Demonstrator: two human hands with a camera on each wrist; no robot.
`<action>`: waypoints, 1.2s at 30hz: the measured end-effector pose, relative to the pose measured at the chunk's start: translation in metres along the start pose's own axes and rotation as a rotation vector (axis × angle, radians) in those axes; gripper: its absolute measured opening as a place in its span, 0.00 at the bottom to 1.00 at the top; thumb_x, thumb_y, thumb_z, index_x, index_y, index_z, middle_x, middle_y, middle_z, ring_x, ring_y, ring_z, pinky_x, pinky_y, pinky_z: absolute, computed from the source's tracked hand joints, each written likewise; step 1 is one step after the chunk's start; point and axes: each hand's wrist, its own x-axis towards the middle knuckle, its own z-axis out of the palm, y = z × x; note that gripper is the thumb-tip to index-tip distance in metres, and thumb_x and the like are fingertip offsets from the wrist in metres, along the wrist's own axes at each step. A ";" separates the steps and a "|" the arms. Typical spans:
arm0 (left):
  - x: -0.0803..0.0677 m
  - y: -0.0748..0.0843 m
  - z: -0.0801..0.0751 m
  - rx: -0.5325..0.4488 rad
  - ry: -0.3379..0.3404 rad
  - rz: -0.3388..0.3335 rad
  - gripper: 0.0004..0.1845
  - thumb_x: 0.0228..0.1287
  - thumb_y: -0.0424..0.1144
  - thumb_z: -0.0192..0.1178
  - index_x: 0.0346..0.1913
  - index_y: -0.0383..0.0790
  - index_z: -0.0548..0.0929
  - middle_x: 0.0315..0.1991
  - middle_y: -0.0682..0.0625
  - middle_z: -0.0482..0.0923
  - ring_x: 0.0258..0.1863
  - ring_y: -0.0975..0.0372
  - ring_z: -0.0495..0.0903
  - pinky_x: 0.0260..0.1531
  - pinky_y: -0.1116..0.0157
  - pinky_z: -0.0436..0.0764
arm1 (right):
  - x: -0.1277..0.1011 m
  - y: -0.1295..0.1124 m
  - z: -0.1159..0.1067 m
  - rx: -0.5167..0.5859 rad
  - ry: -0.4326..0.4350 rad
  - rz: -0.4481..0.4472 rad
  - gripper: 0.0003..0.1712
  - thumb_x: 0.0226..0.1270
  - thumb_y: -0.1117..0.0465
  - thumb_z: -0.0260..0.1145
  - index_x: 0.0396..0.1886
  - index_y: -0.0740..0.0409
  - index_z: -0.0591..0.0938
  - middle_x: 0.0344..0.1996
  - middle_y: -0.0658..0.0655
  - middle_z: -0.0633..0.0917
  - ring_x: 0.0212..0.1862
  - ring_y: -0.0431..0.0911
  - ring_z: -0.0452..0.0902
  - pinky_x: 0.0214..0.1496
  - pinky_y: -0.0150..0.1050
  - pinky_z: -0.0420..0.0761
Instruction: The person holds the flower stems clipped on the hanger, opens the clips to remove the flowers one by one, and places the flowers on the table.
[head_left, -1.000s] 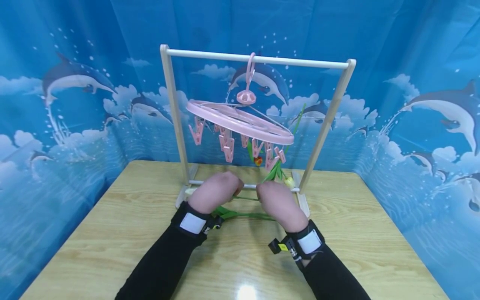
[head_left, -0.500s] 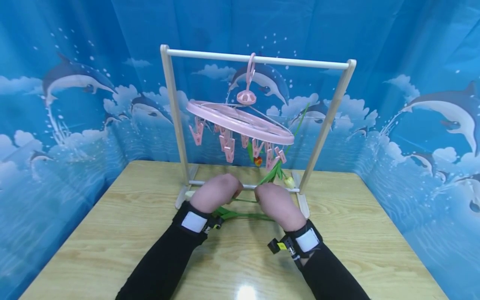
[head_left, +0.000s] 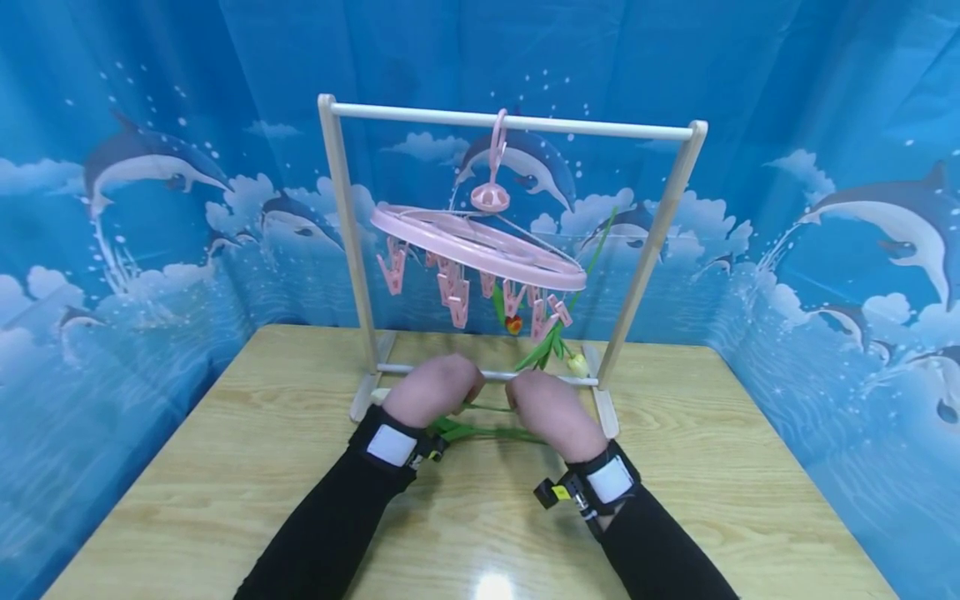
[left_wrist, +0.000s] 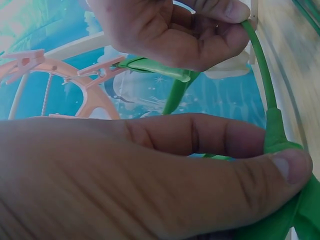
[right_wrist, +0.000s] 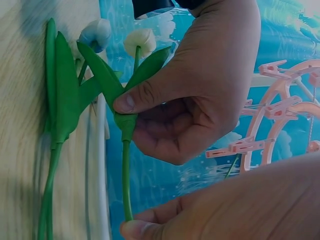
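Observation:
Both hands hold one artificial white tulip (right_wrist: 140,42) over the table, its green stem (head_left: 489,407) stretched between them. My left hand (head_left: 437,392) pinches it where the leaves meet the stem, thumb (left_wrist: 292,167) on the green base. Farther along, my right hand (head_left: 553,412) pinches the stem between thumb and finger, its other fingers curled in. Beyond the hands, a pink round clip hanger (head_left: 480,246) hangs by its hook. A red-orange tulip (head_left: 513,325) and a pale yellow tulip (head_left: 577,364) hang head down beneath it, partly behind its clothespins.
The hanger is on a wooden rack's top bar (head_left: 600,127); the rack's lower bar (head_left: 498,376) runs just behind the hands. More tulip stems (head_left: 495,432) lie on the wooden table (head_left: 300,483), with a pale blue tulip head (right_wrist: 95,35) among them. Dolphin-print curtains (head_left: 847,250) enclose the table.
Both hands have come slightly down and nearer to me, with the tulip still pinched between them. The hanger and the hanging tulips stay almost the same.

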 end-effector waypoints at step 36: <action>0.018 -0.017 0.034 0.099 0.009 0.099 0.30 0.68 0.21 0.55 0.13 0.50 0.59 0.19 0.56 0.48 0.22 0.62 0.47 0.23 0.67 0.52 | 0.015 0.012 0.048 0.021 -0.054 -0.090 0.19 0.76 0.71 0.64 0.22 0.53 0.79 0.17 0.50 0.69 0.22 0.43 0.64 0.24 0.36 0.66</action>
